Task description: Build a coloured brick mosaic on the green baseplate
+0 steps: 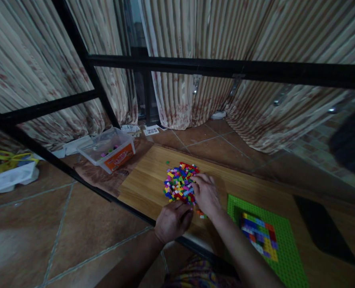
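The left hand [174, 221] is resting half-curled at the near edge of the bricks [177, 183]. Apart from it, the right hand [206, 195] is bending over their right side; I can't tell whether either is gripping any.

We record loose bricks [179, 183] in mixed red, blue, yellow, white and pink; a bright green baseplate [288, 242]; a brown wood-grained tabletop [146, 176]; beige striped curtains [174, 94] with reddish blotches.

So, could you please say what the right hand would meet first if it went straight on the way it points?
The right hand would likely meet the heaped toy bricks just ahead; whether it touches them now is unclear.
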`<state>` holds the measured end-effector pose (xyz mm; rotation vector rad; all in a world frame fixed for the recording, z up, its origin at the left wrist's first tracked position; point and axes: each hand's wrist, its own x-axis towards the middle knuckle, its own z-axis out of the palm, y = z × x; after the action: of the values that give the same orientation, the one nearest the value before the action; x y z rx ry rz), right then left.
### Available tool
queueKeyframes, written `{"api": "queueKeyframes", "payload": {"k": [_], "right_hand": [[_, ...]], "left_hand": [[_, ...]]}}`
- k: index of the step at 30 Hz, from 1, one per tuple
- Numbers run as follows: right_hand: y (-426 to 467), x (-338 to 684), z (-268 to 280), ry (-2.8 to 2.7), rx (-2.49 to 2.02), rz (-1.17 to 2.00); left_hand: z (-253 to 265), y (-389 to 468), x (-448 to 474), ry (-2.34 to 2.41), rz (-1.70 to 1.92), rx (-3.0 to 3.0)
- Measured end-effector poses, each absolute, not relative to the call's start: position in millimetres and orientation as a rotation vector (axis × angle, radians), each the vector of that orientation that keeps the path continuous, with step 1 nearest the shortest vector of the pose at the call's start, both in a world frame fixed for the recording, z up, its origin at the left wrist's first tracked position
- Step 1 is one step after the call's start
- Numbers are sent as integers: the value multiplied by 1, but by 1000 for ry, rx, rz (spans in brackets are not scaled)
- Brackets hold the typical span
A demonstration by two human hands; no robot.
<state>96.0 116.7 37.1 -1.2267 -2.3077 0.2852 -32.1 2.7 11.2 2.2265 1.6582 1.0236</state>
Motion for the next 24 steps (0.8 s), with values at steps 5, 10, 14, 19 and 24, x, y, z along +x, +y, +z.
{"api": "queueKeyframes", "payload": {"k": [5,10,14,19,24], "right_hand": [[141,65,39,-2363,-1225,327],[159,45,35,-2387,-1291,318],[160,38,33,-2338,-1347,342],[151,50,42,-2165,-1392,457],[105,81,54,-1684,-1272,1041]], "left_hand": [[11,2,-31,1662,1021,2209],[11,2,-31,1662,1026,2191],[10,3,-31,1651,1045,2184],[12,3,-32,1676,1051,2198],[11,3,-36,1636,1055,2192]]}}
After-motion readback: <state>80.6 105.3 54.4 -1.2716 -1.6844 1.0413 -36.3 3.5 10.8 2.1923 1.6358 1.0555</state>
